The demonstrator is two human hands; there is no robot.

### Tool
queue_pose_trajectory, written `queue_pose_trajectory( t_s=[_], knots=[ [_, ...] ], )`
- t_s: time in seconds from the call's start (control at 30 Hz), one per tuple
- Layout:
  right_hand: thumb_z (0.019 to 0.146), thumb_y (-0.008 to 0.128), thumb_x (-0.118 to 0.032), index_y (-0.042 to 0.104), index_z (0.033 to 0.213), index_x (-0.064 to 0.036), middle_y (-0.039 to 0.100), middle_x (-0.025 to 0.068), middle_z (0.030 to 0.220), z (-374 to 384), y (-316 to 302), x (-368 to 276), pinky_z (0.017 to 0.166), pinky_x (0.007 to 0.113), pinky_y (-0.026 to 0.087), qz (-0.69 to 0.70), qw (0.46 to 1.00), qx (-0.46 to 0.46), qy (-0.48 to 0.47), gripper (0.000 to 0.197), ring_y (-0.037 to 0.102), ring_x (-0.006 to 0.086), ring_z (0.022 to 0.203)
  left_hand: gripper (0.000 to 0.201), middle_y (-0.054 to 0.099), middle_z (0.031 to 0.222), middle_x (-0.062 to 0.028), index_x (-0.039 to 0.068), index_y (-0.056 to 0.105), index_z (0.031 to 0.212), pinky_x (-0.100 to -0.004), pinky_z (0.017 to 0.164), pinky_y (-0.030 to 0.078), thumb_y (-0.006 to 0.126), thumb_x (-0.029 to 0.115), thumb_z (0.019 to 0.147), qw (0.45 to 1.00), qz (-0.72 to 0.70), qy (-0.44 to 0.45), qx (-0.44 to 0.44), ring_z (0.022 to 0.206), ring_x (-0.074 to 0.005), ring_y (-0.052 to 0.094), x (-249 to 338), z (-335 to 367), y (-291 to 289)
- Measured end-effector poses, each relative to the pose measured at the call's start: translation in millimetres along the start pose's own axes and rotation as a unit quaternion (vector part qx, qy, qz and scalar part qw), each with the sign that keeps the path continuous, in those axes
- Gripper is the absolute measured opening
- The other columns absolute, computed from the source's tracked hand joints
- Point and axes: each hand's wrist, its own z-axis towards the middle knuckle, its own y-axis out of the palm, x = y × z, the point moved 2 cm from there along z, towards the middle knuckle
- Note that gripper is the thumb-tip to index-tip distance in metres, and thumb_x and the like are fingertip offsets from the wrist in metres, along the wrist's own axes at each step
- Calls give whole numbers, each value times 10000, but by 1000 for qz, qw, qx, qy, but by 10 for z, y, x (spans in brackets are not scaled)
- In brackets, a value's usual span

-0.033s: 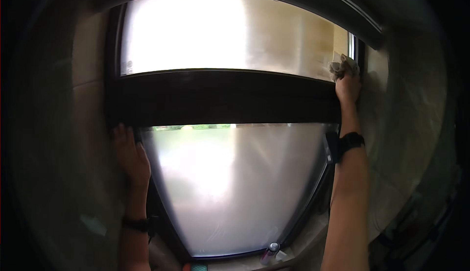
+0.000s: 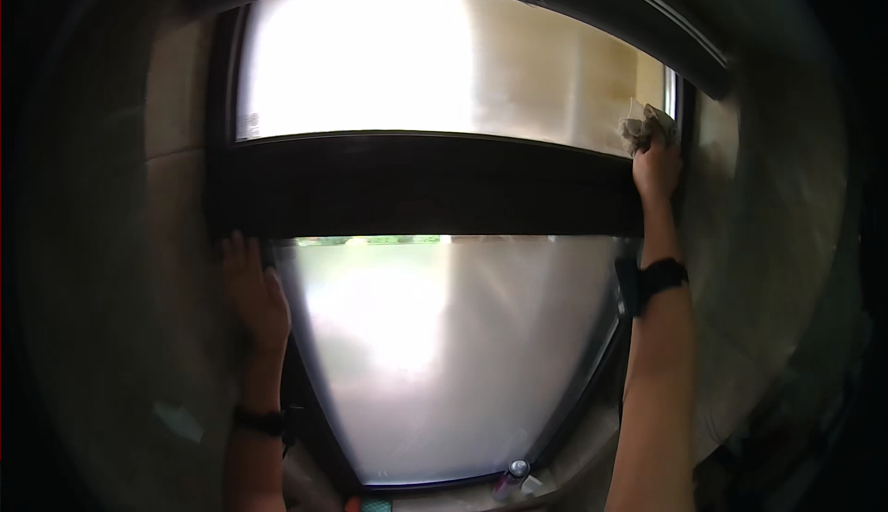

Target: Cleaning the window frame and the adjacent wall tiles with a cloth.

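Observation:
My right hand (image 2: 656,168) is closed around a crumpled light cloth (image 2: 636,131). It presses the cloth at the lower right corner of the upper window pane (image 2: 527,68), beside the dark frame. My left hand (image 2: 255,295) lies flat with fingers stretched upward, against the left side of the window frame, and nothing is in it. Between the two hands is the lower frosted pane (image 2: 481,355). A dark band sits on each wrist, the right one with a boxy piece attached.
A wide dark crossbar (image 2: 425,184) divides the panes. A dark roller or rail (image 2: 638,12) curves over the top. On the sill stand a spray can (image 2: 510,481) and a small teal-and-orange item (image 2: 374,505). Tiled walls (image 2: 171,197) flank the window.
The whole view has shifted very slightly, so the window and my left hand appear a little further right. My right hand keeps the cloth at the same corner.

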Motion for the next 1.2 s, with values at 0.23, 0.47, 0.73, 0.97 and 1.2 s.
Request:
queue_pose_trajectory(
  t_s=[0.23, 0.47, 0.73, 0.97, 1.2],
  knots=[
    [908, 599, -257, 599, 1270, -189, 521, 191, 1312, -638, -794, -2512, 881, 492, 515, 158, 981, -14, -110, 368, 556, 392, 1139, 474, 353, 1500, -265, -45, 455, 1369, -563, 1145, 233, 425, 225, 981, 998, -43, -27, -43, 1414, -467, 275, -26, 0, -98],
    [836, 615, -195, 724, 1012, -156, 530, 163, 1293, -913, -1291, -4430, 920, 473, 492, 298, 918, -59, -256, 211, 551, 345, 1143, 471, 370, 1490, -253, -40, 464, 1367, -545, 1148, 247, 465, 156, 939, 998, -52, -18, -17, 1402, -458, 298, -21, -9, -63],
    [939, 547, -267, 737, 1078, -191, 418, 86, 1471, -841, -1330, -4954, 1136, 500, 279, 341, 868, -172, -318, 247, 365, 339, 1355, 475, 382, 1482, -251, -27, 463, 1370, -563, 1125, 275, 504, 113, 917, 998, -55, -14, -29, 1394, -459, 313, -43, -18, -128],
    [901, 597, -234, 725, 1051, -127, 473, 94, 1437, -732, -1081, -3873, 1109, 446, 338, 360, 865, -99, -335, 224, 433, 324, 1300, 497, 373, 1501, -233, -4, 463, 1387, -558, 1117, 287, 526, 114, 908, 998, -40, -19, -39, 1404, -440, 315, -40, -43, -48],
    [909, 608, -203, 660, 1222, -119, 442, 113, 1472, -575, -828, -2317, 1126, 448, 337, 279, 914, -104, -275, 329, 387, 354, 1365, 470, 375, 1484, -264, -36, 463, 1365, -556, 1137, 250, 483, 125, 925, 997, -55, -31, -37, 1401, -459, 297, -44, -31, -97]
  ],
)
